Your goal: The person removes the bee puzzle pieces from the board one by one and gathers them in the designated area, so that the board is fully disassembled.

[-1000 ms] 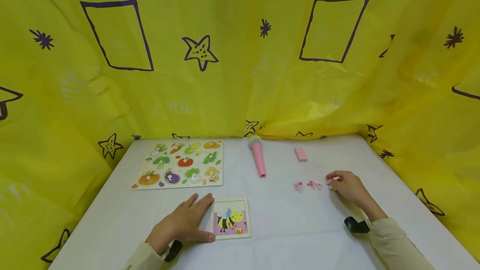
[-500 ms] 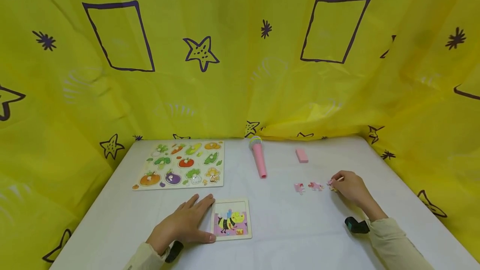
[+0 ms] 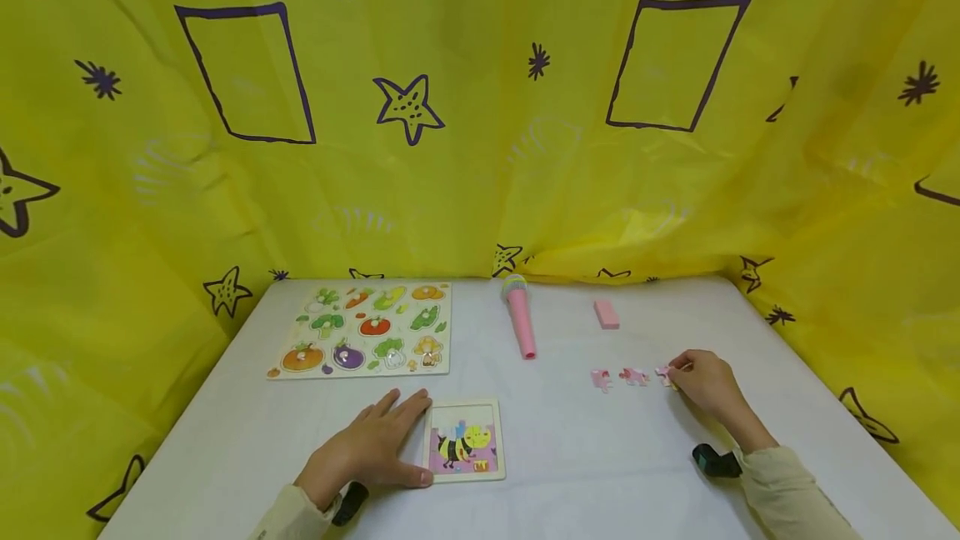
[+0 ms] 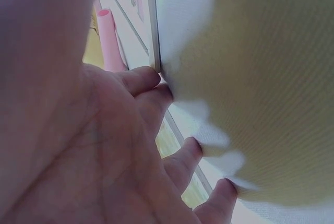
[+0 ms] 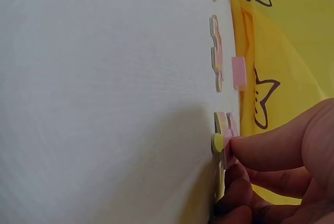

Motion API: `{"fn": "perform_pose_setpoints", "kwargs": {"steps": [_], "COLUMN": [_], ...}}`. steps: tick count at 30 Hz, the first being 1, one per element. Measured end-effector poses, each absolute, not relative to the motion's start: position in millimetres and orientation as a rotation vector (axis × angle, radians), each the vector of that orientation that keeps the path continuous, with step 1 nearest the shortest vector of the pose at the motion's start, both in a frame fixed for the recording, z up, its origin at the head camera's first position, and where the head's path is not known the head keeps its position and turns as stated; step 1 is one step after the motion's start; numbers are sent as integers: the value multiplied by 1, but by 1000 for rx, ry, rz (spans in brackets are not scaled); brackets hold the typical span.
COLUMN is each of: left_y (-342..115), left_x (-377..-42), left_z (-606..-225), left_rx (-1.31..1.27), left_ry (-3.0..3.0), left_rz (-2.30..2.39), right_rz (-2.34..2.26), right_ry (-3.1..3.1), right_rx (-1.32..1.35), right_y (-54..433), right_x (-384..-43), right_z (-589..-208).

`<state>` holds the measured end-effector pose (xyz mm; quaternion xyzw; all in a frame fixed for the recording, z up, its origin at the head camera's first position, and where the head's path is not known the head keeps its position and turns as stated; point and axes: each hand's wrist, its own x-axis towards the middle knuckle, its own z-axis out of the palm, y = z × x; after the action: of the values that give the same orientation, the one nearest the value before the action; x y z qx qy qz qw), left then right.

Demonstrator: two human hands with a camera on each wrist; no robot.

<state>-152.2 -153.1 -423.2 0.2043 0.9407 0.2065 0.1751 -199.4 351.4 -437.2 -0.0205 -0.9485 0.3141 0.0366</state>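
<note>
My left hand (image 3: 375, 444) lies beside the square bee puzzle (image 3: 465, 442), fingers spread. Its thumb and index fingertip touch the tray's left edge. The bee picture fills the lower part of the tray, and a bare strip shows along its top. At the right, my right hand (image 3: 708, 386) pinches a pink puzzle piece (image 5: 228, 139) with a yellow knob, low at the tabletop. The fingers hide part of it. Two more pink pieces, a middle one (image 3: 634, 376) and a left one (image 3: 602, 380), lie in a row beside it.
A vegetable peg board (image 3: 363, 330) lies at the back left. A pink toy microphone (image 3: 521, 319) and a pink block (image 3: 607, 314) are at the back of the white table (image 3: 585, 473). A yellow curtain (image 3: 465, 190) hangs behind and at both sides.
The head view has shifted slightly. The piece in my right hand has turned a little between the fingers. My left hand stays at the bee puzzle's edge.
</note>
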Motion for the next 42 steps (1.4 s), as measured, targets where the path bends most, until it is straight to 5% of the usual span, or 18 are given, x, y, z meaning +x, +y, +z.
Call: {"fn": "perform_pose_setpoints", "kwargs": {"steps": [28, 42], "left_y": [-150, -151], "left_x": [-153, -153], "left_z": [-421, -422], "left_rx": [568, 590], "left_ry": [2676, 2675], "left_rz": [554, 553], "right_rz": [983, 1192], "right_ry": [-2907, -2773], "right_rx": [-94, 55], "right_y": [351, 283], "right_x": [-202, -193], "right_z": [-436, -419]}}
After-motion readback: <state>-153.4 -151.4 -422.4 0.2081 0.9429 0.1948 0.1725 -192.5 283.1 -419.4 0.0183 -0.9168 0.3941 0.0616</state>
